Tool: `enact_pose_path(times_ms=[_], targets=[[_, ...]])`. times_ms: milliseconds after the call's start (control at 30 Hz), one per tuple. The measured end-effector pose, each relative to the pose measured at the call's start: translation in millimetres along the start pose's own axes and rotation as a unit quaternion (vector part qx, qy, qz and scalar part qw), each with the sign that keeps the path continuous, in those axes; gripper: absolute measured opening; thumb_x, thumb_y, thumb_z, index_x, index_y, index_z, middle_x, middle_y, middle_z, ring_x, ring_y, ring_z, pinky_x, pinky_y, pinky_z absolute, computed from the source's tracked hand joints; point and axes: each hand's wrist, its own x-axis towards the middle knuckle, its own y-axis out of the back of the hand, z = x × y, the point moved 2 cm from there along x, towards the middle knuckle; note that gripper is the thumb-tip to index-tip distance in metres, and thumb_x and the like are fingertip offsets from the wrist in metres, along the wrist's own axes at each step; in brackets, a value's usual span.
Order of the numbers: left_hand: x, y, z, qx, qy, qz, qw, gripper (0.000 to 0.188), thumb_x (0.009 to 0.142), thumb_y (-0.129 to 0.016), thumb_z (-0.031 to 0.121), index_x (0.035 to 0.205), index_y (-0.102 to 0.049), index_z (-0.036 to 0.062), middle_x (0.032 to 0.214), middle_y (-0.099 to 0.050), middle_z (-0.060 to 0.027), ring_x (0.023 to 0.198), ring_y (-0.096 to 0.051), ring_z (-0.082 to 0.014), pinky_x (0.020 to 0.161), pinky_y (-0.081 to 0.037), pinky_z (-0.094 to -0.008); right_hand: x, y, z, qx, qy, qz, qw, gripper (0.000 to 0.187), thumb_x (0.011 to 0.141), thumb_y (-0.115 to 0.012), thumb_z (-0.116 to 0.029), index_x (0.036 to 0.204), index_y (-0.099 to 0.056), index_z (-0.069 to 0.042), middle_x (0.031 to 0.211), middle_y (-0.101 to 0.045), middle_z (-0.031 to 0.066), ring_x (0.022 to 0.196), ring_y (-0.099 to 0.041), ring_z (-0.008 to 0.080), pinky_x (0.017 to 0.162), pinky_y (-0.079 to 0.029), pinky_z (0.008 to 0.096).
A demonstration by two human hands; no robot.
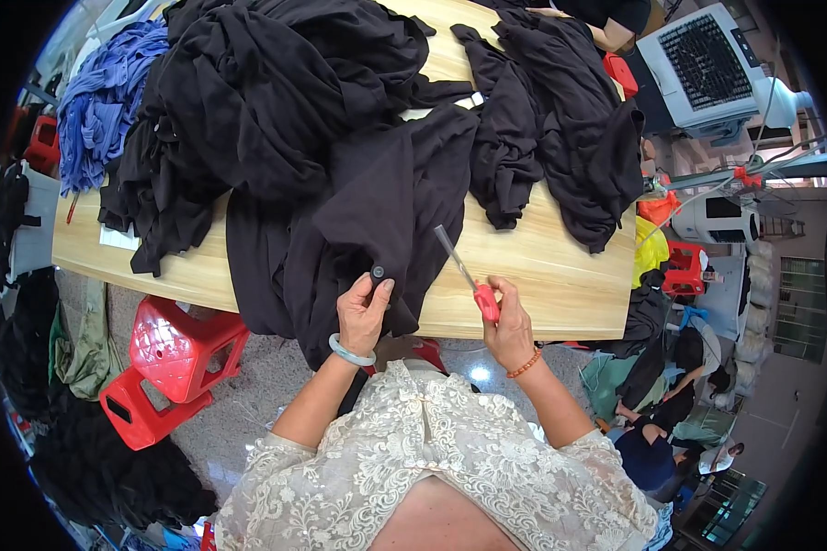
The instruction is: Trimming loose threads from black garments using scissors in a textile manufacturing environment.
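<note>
My left hand (363,312) is closed on the near edge of a black garment (368,202), thumb and fingers pinching the cloth beside a round dark button (378,273). The garment spreads over the table and hangs over its front edge. To the right, my right hand (509,327) grips a red-handled tool (486,304) with a long, narrow silver-grey blade. Its tip points up and left, apart from the cloth. I cannot tell what kind of tool it is.
A large heap of black garments (248,92) covers the left of the wooden table (533,294); more black garments (570,119) lie right. Blue cloth (110,101) hangs at the far left. Red stools (170,354) stand left on the floor. Another person's arm (613,35) shows beyond the table.
</note>
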Motion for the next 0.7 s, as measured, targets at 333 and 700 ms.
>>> enact_pose_path(times_ms=[333,700], targets=[[18,-7,12,0.156,-0.084,0.02,0.984,0.019,0.088,-0.059,0.006,0.073,-0.051,-0.004,0.059,-0.045,-0.0091,0.053,-0.039,-0.0146,0.052,-0.035,-0.0293,-11,26,-17,-0.103,0.056,-0.209,0.971,0.017,0.077,-0.066,-0.013,0.091,-0.059,-0.007,0.075,-0.059,0.0123,0.072,-0.058,0.0314,0.065,-0.047,0.0411],[17,-8,-1,0.306,-0.215,-0.038,0.927,0.005,0.076,-0.062,-0.003,0.08,-0.06,-0.0039,0.076,-0.058,-0.0148,0.073,-0.054,-0.0352,0.065,-0.045,-0.0377,-7,34,-17,-0.102,-0.037,-0.28,0.954,0.018,0.081,-0.066,-0.018,0.094,-0.058,-0.007,0.076,-0.059,0.0147,0.073,-0.06,0.0337,0.067,-0.048,0.0419]])
